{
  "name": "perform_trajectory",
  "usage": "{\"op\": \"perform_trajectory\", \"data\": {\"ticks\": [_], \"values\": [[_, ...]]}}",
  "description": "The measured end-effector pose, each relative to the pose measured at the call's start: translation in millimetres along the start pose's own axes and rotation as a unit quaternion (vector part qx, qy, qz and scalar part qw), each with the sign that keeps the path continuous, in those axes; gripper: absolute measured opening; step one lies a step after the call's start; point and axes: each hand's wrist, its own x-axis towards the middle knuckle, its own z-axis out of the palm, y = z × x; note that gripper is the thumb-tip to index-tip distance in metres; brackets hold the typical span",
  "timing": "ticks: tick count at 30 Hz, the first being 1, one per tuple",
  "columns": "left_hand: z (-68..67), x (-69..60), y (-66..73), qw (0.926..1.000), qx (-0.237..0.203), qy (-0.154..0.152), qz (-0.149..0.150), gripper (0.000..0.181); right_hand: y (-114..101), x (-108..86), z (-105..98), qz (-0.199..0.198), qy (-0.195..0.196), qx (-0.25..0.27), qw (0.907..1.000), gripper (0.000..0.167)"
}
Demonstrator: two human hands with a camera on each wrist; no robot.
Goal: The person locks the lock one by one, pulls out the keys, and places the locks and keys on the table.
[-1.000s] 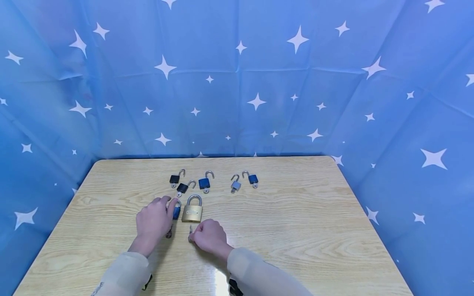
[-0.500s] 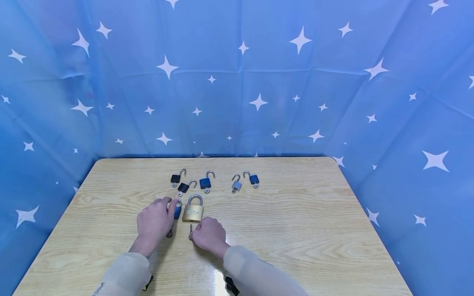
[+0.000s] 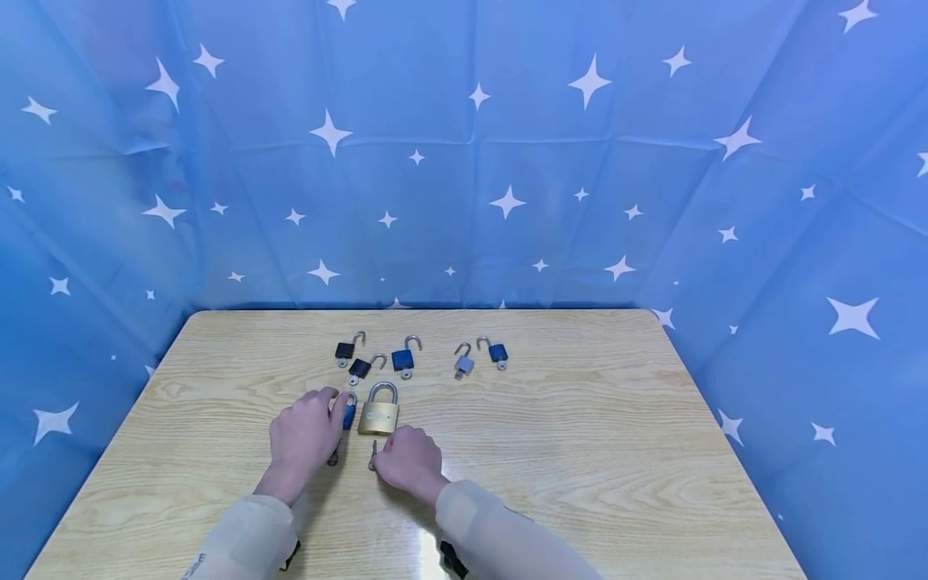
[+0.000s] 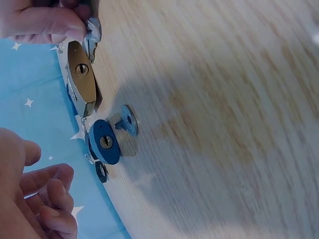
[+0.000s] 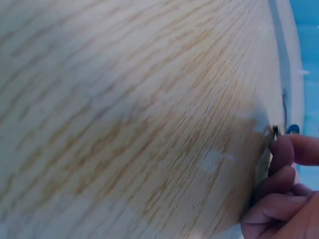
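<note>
My right hand [image 3: 411, 459] pinches a key [image 4: 93, 32] between thumb and finger, its blade pointing toward the keyhole end of a large brass padlock [image 3: 379, 417]. The brass padlock lies on the table with its shackle away from me. To its left is a smaller blue padlock [image 4: 104, 142], partly behind my left hand [image 3: 304, 435]. A second key [image 4: 128, 119] lies on the table in front of that blue padlock's keyhole. My left hand hovers beside the blue padlock, fingers loosely bent, holding nothing.
Farther back on the wooden table [image 3: 580, 451] lie two black padlocks [image 3: 359, 369], two blue padlocks [image 3: 402, 359] and a light grey-blue padlock [image 3: 464, 365], all with shackles swung out. A blue curtain with white stars [image 3: 471, 185] hangs behind the table.
The view has shifted slightly. Both hands stay nearly in place, and the key in the right hand has straightened a little toward the brass padlock.
</note>
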Motion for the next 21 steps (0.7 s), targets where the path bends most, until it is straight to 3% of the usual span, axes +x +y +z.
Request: {"op": "perform_trajectory", "data": {"ticks": [11,21], "values": [[2.1,-0.4,-0.9,0.9999,-0.001,0.011,0.001,0.037,0.6,1.7,2.0,0.002,-0.004,-0.006,1.0,0.045],[1.3,0.5,-1.6,0.9998,0.004,-0.018,-0.008,0.042,4.7,0.7,0.8,-0.021,-0.006,-0.002,0.9998,0.046]]}}
